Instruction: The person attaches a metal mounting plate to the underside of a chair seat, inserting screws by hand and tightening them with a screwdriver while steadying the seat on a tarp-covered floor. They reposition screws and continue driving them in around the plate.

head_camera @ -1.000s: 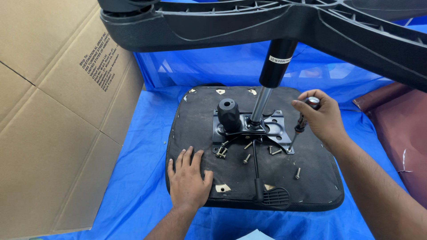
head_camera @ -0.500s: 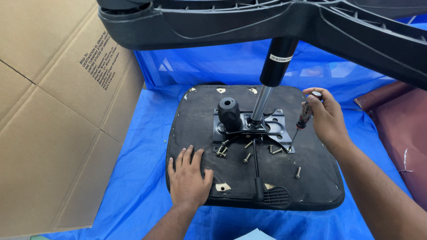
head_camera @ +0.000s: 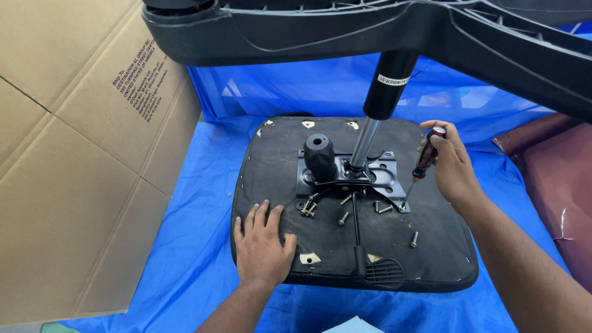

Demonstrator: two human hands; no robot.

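The right hand (head_camera: pixel 453 166) has its grip closed round a screwdriver (head_camera: pixel 425 155) w/ a dark red and black handle. The tip points down at the right corner of the metal plate (head_camera: pixel 385 176). That plate sits in the middle of the black seat (head_camera: pixel 431 259), which lies upside down on a blue sheet (head_camera: pixel 191 246).

The left hand (head_camera: pixel 262 243) lies flat on the seat near its front left edge, fingers spread apart, holding nothing.

A few loose screws (head_camera: pixel 343 217) lie on the seat just in front of the plate, btwn the two hands. One more screw (head_camera: pixel 414 239) lies alone, nearer the right arm.

A shiny post (head_camera: pixel 364 145) stands up from the plate & goes into a black tube. The big black chair base (head_camera: pixel 345 31) sits on top of it. A black knob (head_camera: pixel 320 155) stands just left of the post. A thin lever (head_camera: pixel 377 271) w/ a flat paddle runs to the front edge of the seat.

A big cardboard box (head_camera: pixel 74 185) stands at the left.
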